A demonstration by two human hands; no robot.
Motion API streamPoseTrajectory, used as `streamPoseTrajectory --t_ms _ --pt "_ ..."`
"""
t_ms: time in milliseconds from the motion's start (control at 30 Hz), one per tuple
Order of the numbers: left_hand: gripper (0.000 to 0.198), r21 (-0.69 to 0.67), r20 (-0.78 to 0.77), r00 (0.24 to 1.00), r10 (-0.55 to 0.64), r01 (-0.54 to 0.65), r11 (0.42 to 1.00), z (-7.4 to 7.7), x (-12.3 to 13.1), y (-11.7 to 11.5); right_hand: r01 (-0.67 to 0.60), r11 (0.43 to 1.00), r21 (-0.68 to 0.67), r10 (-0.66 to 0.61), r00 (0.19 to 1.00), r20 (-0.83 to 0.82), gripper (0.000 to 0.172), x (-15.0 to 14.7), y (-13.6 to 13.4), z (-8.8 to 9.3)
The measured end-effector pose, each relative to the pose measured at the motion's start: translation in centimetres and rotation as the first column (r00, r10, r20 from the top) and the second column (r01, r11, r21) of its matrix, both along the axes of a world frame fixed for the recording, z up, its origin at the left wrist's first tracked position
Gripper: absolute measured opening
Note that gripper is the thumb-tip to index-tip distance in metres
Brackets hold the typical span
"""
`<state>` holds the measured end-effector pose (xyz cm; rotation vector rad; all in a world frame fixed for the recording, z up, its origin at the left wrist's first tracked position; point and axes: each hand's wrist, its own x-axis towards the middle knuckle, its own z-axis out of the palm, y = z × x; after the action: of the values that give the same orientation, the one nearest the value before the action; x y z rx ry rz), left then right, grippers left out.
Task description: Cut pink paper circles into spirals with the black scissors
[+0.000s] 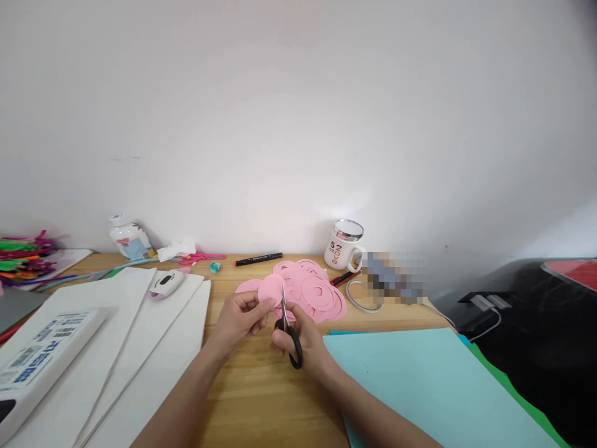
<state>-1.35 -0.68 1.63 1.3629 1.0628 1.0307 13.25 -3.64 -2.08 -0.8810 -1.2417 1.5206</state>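
Observation:
Between the fingers of my left hand [240, 317] is a round pink paper disc [270, 290], pinched near its lower edge. My right hand [303, 342] grips black-handled scissors [295, 347], their blades pointing up at the disc's right edge. Whether the blades bite into the paper is too small to tell. Just behind both hands lies a loose pile of pink paper cut-outs [321, 295], circles and rings overlapping each other.
White sheets [135, 354] carrying a white box [46, 348] and a small white device [166, 283] lie left. Light blue paper [420, 379] covers the right. Along the wall stand a bottle [133, 239] and a mug [342, 246], with a black marker [259, 259] between them.

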Motion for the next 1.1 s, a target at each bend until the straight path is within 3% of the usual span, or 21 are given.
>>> streamPoseTrajectory --t_ms 433,733,967,1100 --pt "0.045 -0.037 0.013 0.997 0.073 -0.072 0.997 0.4 -0.1 -0.1 0.011 1.0 -0.01 -0.011 1.0 -0.005 0.052 -0.2 0.0 -0.2" --pt "0.041 0.011 0.068 0.99 0.121 -0.122 0.993 0.6 -0.1 0.0 -0.004 1.0 -0.014 0.003 0.998 -0.06 0.052 -0.3 0.1 -1.2" --pt "0.045 -0.007 0.002 1.0 -0.029 0.029 1.0 0.2 0.5 -0.4 0.031 1.0 -0.004 -0.031 0.999 -0.029 0.052 -0.5 0.0 -0.8" --pt "0.042 -0.026 0.054 0.998 0.026 -0.024 0.999 -0.1 0.8 -0.5 0.009 1.0 -0.015 -0.009 1.0 0.009 0.051 -0.6 -0.1 -0.6"
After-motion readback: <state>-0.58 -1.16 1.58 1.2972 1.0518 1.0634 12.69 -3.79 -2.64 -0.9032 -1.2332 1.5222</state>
